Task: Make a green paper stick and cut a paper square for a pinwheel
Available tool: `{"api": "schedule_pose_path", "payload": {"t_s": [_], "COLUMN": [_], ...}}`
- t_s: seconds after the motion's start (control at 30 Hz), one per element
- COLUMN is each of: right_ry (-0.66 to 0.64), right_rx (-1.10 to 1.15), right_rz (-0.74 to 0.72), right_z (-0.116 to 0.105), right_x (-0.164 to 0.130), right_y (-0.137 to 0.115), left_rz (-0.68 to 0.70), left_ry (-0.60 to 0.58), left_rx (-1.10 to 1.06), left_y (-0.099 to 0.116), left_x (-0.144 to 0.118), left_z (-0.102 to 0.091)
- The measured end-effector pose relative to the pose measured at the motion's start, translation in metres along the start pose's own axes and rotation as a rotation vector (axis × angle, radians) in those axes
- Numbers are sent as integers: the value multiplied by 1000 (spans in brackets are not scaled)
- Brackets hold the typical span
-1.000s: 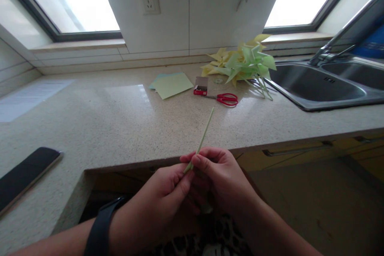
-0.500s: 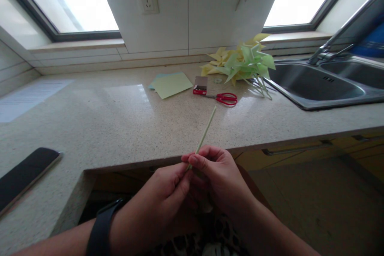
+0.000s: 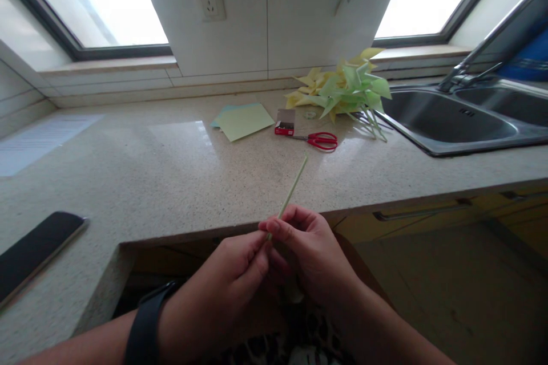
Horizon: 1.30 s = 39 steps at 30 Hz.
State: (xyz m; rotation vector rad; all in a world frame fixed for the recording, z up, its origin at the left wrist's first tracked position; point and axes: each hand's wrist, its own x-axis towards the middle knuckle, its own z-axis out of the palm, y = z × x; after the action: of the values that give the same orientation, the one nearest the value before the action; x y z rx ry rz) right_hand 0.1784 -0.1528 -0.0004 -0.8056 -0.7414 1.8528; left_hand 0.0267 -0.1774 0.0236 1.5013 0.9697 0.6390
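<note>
A thin pale green paper stick (image 3: pixel 293 186) slants up and to the right from between my hands, just in front of the counter edge. My left hand (image 3: pixel 242 265) grips its lower end between thumb and fingers. Close beside it, my right hand (image 3: pixel 310 242) pinches the stick slightly higher with thumb and forefinger. The bottom tip is largely hidden by my fingers. On the counter beyond lie red-handled scissors (image 3: pixel 322 141), a small red and grey box (image 3: pixel 285 122) and pale green and blue paper sheets (image 3: pixel 246 121).
Yellow and green paper pinwheels (image 3: pixel 342 88) lie in a pile beside the steel sink (image 3: pixel 449 120). A clear tape roll (image 3: pixel 309 115) sits near them. At the left are a black phone (image 3: pixel 38 254) and a printed sheet (image 3: pixel 47 140). The counter (image 3: pixel 162 188) ends just beyond my hands.
The stick's upper tip has dropped very slightly. Both hands keep their hold on it in almost the same place, and the things on the counter lie as before.
</note>
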Motion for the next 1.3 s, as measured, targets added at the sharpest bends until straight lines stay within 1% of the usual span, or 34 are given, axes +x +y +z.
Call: {"api": "schedule_pose_path", "payload": {"t_s": [0.13,0.27,0.33,0.4,0.47,0.5,0.57,0.63,0.67,0.73,0.77,0.8,0.83,0.87,0.9,0.93,0.97,1.0,1.03,1.07,1.13,1.2,1.3], "right_ry": [-24,-175,-224,-234,-217,-202,-163,-121,-91,-9,47,109,160,185,181,140,63,-31,-125,-201,-294,-287,-216], "right_rx": [-159,-361,-450,-508,-535,-531,-499,-466,-456,-468,-504,-569,-657,-762,-862,-943,-1003,-1037,-1057,-1071,-1103,-1144,-1216], "right_rz": [-50,-69,-106,-177,-248,-283,-367,-493,-576,-769,-870,-969,-1068,-1160,-1244,-1323,-1387,-1422,-1421,-1386,-1295,-1264,-1387], "right_z": [-7,-15,-19,-21,-23,-23,-25,-27,-27,-29,-30,-31,-31,-32,-33,-34,-35,-36,-36,-37,-37,-37,-38], "right_x": [-2,-6,-7,-8,-8,-7,-7,-7,-7,-8,-9,-10,-11,-12,-13,-13,-14,-15,-15,-16,-18,-18,-17], "right_y": [-11,-25,-29,-30,-29,-27,-25,-24,-24,-25,-26,-27,-27,-28,-27,-27,-26,-25,-24,-23,-21,-20,-18], "left_rz": [14,37,33,23,20,26,67,132,166,235,262,271,259,219,160,88,28,-13,-30,-35,-66,-93,-118], "left_ry": [17,-51,-97,-135,-140,-131,-100,-24,50,268,383,464,493,467,397,294,191,139,104,89,54,31,42], "left_rx": [83,132,126,94,76,100,222,390,466,575,598,587,542,460,343,205,47,-117,-246,-352,-495,-591,-679], "left_y": [2,7,8,9,10,12,15,19,20,20,19,18,16,14,13,12,12,12,12,12,13,13,12], "left_x": [0,1,2,3,3,3,1,-4,-6,-10,-11,-12,-12,-11,-10,-7,-5,-3,0,2,3,3,1], "left_z": [-5,-11,-13,-13,-14,-15,-18,-22,-24,-28,-29,-30,-29,-28,-26,-23,-19,-16,-12,-10,-6,-5,-6]}}
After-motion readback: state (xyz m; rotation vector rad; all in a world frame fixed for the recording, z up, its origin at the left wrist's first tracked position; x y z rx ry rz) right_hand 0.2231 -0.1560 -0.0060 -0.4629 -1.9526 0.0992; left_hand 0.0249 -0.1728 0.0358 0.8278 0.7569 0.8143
